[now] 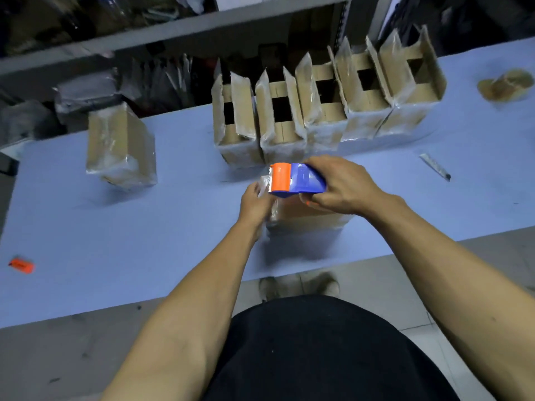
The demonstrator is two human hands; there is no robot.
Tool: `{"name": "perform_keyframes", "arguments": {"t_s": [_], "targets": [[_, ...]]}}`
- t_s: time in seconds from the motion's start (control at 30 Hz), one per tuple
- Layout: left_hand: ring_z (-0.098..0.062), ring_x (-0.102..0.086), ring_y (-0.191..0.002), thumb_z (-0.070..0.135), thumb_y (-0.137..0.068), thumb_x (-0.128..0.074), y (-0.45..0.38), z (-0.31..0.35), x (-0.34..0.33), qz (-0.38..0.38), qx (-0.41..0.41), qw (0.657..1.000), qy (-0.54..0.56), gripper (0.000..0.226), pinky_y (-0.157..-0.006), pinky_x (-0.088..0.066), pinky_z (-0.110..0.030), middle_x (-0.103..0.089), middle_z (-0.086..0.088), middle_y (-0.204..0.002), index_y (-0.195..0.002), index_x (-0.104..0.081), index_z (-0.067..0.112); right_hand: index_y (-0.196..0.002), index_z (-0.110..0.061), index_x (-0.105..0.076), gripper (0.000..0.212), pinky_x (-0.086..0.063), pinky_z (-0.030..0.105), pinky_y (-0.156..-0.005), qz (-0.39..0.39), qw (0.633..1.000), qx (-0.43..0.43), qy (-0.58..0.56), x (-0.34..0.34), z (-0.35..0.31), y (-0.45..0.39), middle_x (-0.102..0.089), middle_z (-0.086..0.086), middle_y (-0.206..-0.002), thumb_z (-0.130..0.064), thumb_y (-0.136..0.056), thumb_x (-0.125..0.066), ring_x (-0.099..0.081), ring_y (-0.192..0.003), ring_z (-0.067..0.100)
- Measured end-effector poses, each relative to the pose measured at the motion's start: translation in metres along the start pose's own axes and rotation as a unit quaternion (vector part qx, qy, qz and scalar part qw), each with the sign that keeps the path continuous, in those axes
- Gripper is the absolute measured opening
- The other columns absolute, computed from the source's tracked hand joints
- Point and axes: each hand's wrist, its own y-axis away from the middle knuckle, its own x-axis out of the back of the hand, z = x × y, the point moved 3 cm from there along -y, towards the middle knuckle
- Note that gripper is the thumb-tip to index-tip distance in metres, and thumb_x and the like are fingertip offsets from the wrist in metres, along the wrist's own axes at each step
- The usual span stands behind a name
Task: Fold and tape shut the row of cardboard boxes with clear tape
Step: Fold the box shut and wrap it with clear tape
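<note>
we count seven cardboard boxes on the bench. five stand in a row of open boxes beyond our hands, side by side and touching, long flaps upright, short flaps folded in. one closed box, wrapped in clear tape, sits alone well to the left of our left hand. one box in work lies directly under both hands, near the bench's front edge.

our right hand is clamped around one tape dispenser, blue body with orange head, held just above that box. our left hand is closed on the clear tape end at the dispenser's head, pinching it against the box's left end.

one utility knife lies to the right of our right hand, apart from it. one tape roll sits far right, past the row. one small orange item lies far left of our left hand; too blurred to identify.
</note>
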Motion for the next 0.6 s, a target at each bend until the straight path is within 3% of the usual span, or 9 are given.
{"name": "perform_keyframes", "arguments": {"t_s": [0.07,0.13,0.2,0.3,0.47,0.6], "targets": [[-0.019,-0.062,-0.112,0.031,-0.099,-0.062,0.008,0.004,0.020,0.107,-0.009,0.991,0.081,0.032,-0.086,-0.050,-0.025,-0.066,-0.001,-0.122,-0.126,-0.064,0.014,-0.106,-0.030,-0.053,0.038,-0.039,0.030,-0.065,0.008,1.000,-0.004,-0.018,-0.001,0.005,0.000,-0.061,-0.006,-0.100,-0.047,-0.075,-0.067,-0.056,-0.089,0.021],[-0.022,-0.065,-0.104,0.031,-0.100,-0.058,0.019,0.013,0.031,0.160,-0.048,0.984,0.062,0.019,-0.082,-0.054,-0.028,-0.069,0.000,-0.109,-0.109,-0.067,0.018,-0.102,-0.032,-0.052,0.035,-0.039,0.030,-0.064,0.014,0.999,-0.002,-0.035,0.000,0.009,0.001,-0.059,-0.008,-0.094,-0.046,-0.074,-0.067,-0.054,-0.083,0.020],[-0.021,-0.069,-0.084,0.035,-0.103,-0.053,0.031,0.025,0.023,0.052,-0.033,0.996,0.067,0.024,-0.071,-0.057,-0.032,-0.073,-0.002,-0.092,-0.098,-0.068,0.017,-0.100,-0.034,-0.050,0.034,-0.034,0.029,-0.062,0.016,0.999,0.011,-0.041,0.001,0.011,0.003,-0.057,-0.009,-0.092,-0.044,-0.073,-0.069,-0.050,-0.079,0.018],[-0.018,-0.073,-0.072,0.044,-0.104,-0.050,0.044,0.034,0.005,-0.116,0.042,0.984,0.131,0.036,-0.059,-0.056,-0.027,-0.075,-0.002,-0.083,-0.105,-0.067,0.012,-0.102,-0.033,-0.050,0.036,-0.032,0.028,-0.062,0.013,0.999,0.033,-0.030,0.001,0.010,0.003,-0.056,-0.009,-0.092,-0.041,-0.074,-0.072,-0.046,-0.077,0.016],[-0.021,-0.075,-0.074,0.029,-0.103,-0.057,0.050,0.033,0.004,-0.122,0.109,0.944,0.288,0.023,-0.063,-0.060,-0.030,-0.076,-0.007,-0.087,-0.106,-0.067,0.009,-0.096,-0.038,-0.046,0.036,-0.032,0.027,-0.058,0.016,0.998,0.031,-0.056,0.002,0.012,0.003,-0.054,-0.011,-0.087,-0.038,-0.073,-0.074,-0.047,-0.074,0.016],[-0.018,-0.070,-0.069,0.011,-0.100,-0.060,0.043,0.027,0.009,-0.040,0.017,0.990,0.134,0.015,-0.052,-0.051,-0.022,-0.075,-0.009,-0.081,-0.094,-0.073,0.009,-0.095,-0.037,-0.045,0.034,-0.031,0.025,-0.056,0.000,0.998,0.049,-0.037,0.001,0.010,0.000,-0.054,-0.009,-0.086,-0.041,-0.075,-0.071,-0.049,-0.075,0.018]]}}
